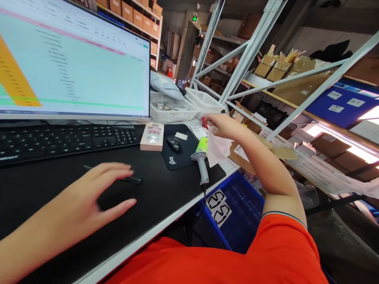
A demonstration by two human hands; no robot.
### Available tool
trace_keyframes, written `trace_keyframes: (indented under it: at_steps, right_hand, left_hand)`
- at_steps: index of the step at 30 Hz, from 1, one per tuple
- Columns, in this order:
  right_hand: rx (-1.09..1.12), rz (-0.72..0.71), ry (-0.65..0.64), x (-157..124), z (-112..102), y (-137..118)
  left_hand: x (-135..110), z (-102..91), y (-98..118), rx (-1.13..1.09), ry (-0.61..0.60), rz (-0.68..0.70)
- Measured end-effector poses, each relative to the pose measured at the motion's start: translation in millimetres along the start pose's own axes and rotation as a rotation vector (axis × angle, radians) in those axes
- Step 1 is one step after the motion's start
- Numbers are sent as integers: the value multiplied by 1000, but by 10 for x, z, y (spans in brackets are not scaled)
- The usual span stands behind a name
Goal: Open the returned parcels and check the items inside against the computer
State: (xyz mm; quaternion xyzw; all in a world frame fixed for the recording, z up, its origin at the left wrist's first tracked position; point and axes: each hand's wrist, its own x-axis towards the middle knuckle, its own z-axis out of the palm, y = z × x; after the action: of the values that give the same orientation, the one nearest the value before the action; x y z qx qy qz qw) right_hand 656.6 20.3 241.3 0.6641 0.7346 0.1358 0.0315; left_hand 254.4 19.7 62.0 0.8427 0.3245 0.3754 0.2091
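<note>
My left hand (91, 193) hovers over the black desk mat (166, 189) with fingers stretched out flat, holding nothing, just above a black pen (132, 180). My right hand (223, 125) reaches to the far right edge of the desk, its fingers pinched on a thin pale pink plastic bag (217, 148) that hangs below it. A small red thing shows at its fingertips; I cannot make it out. A grey barcode scanner (201, 159) with a yellow-green head lies just left of the bag.
A monitor (74, 59) with a spreadsheet, a black keyboard (68, 140), a mouse (174, 144) on its pad and a small pink box (152, 136) stand on the desk. White baskets (173, 108) sit behind. A blue crate (237, 209) is below. Metal shelving (251, 47) with cartons fills the right.
</note>
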Motion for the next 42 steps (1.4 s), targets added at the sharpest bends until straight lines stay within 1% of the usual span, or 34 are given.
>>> trace_keyframes:
  at_steps: [2,3,4,5,7,9,11,13,16,18,20,23,25,27,28,29,31,32,33,34,36,38,40,42]
  right_hand:
    - [-37,-53,52,139,-134,-334]
    - [-41,-85,59,200,-201,-512]
    - [-29,-128,47,250,-266,-687]
    - [1,-180,19,290,-327,-851]
    - [94,-301,-47,347,-429,-1119]
    - [227,-430,-91,397,-494,-1285]
    - [406,-552,-136,464,-512,-1362]
    - [625,-656,-206,553,-485,-1394]
    - [950,-753,-336,707,-388,-1450]
    - [1134,-759,-390,807,-305,-1515]
    - [1291,-732,-425,900,-204,-1593]
    - [1467,-651,-487,1026,1,-1723]
    - [1529,-579,-506,1094,169,-1818]
    - [1514,-502,-468,1128,325,-1914]
    - [1475,-467,-403,1125,384,-1958]
    - [1419,-440,-298,1105,424,-1998]
    - [1271,-437,-16,1002,438,-2066]
    - [1193,-471,124,921,419,-2100]
    - [1124,-531,236,826,392,-2141]
    - [1064,-607,308,722,364,-2193]
    - [962,-766,354,524,340,-2333]
    - [875,-856,358,388,377,-2505]
    - [834,-845,360,345,450,-2666]
    - [857,-804,330,376,512,-2777]
  left_hand:
    - [361,86,212,-59,-29,-20]
    - [526,140,279,-98,-42,-59]
    - [674,194,314,-154,-27,-83]
    - [799,241,320,-234,0,-85]
    - [972,296,266,-406,-5,-85]
    - [1041,289,182,-522,-23,-105]
    - [1022,230,118,-545,-49,-157]
    - [949,141,84,-543,-77,-230]
    - [805,-22,50,-530,-83,-316]
    - [704,-149,15,-482,-47,-330]
    - [598,-289,-23,-438,-41,-318]
    - [428,-489,-48,-399,-47,-280]
    - [317,-586,-38,-347,-15,-260]
    - [215,-650,-23,-298,52,-263]
    - [169,-673,-18,-282,92,-273]
    - [125,-694,-17,-256,134,-280]
    - [47,-739,-23,-158,226,-263]
    - [13,-767,-29,-91,265,-242]
    - [-18,-796,-35,-24,300,-217]
    - [-45,-827,-40,37,330,-197]
    - [-94,-884,-47,121,379,-184]
    - [-140,-927,-49,172,410,-176]
    - [-193,-955,-44,194,423,-142]
    - [-260,-974,-22,190,414,-106]
